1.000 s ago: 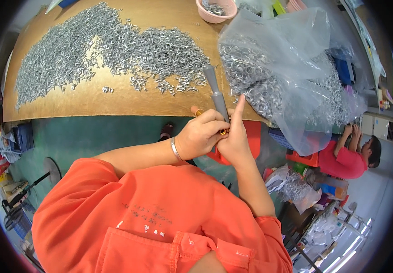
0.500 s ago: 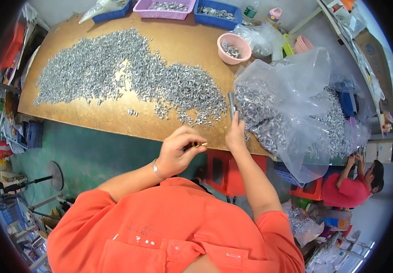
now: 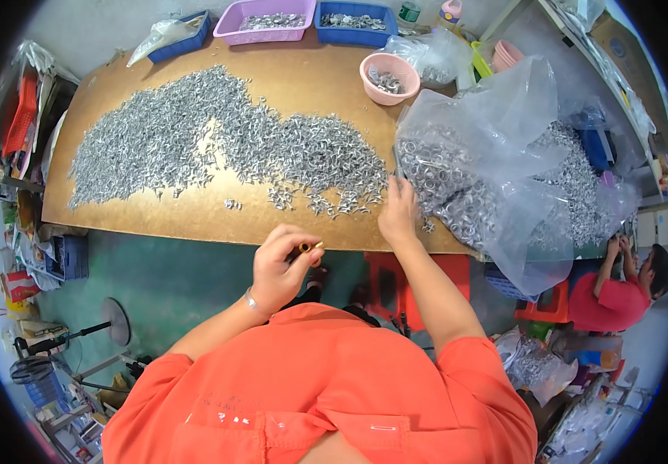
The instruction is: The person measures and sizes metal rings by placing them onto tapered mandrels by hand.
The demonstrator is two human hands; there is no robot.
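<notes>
My left hand (image 3: 280, 263) is closed in front of the table's near edge. Between its thumb and fingers is a small gold-coloured piece (image 3: 305, 247) with a round dark opening; its exact kind is unclear. My right hand (image 3: 398, 213) rests over the near edge of the table, wrapped round a slim grey metal rod (image 3: 397, 162) that points away from me. Left of the rod spreads a broad heap of small curved silver metal pieces (image 3: 171, 135). Right against it lies a large clear plastic bag (image 3: 504, 116) holding silver metal rings (image 3: 442, 174).
Along the back stand a purple basket (image 3: 229, 32), a blue tray (image 3: 355, 36) and a pink bowl (image 3: 390, 97) with metal pieces. Red stools (image 3: 442, 286) sit under the table. A fan (image 3: 115, 321) stands at left. Another person (image 3: 612, 298) works at far right.
My left hand has shifted slightly left and toward me, showing more of the gold-coloured piece. My right hand keeps the rod, which now shows more narrowly. The whole view has shifted a little.
</notes>
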